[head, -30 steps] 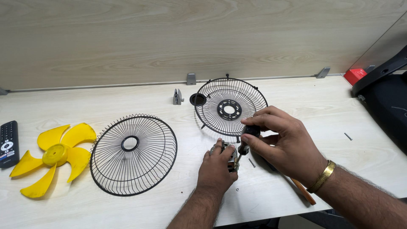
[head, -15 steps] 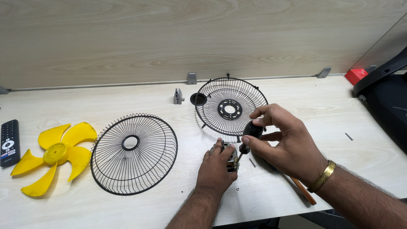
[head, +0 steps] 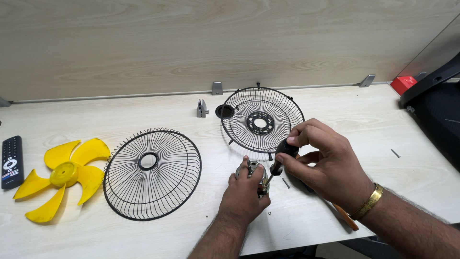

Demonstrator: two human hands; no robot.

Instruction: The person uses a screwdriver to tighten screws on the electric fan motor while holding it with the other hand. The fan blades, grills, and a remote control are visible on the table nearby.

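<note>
My left hand [head: 245,194] grips a small silver fan motor [head: 252,170] on the light wooden table [head: 345,115]. My right hand [head: 326,165] holds a black-handled screwdriver [head: 282,153], its tip down at the motor. A rear wire fan guard [head: 262,120] lies just behind both hands. A front wire guard [head: 152,172] lies to the left of my left hand. Further left rests a yellow fan blade [head: 64,175].
A black remote control [head: 12,160] lies at the left edge. A small black cap [head: 224,111] and a grey metal bracket [head: 201,109] sit behind the guards. Loose screws [head: 395,153] lie on the right. A wooden-handled tool [head: 346,217] lies under my right wrist. A black object [head: 433,115] stands far right.
My right hand has shifted its fingers on the screwdriver handle, turning slightly. My left hand and the motor stay in place.
</note>
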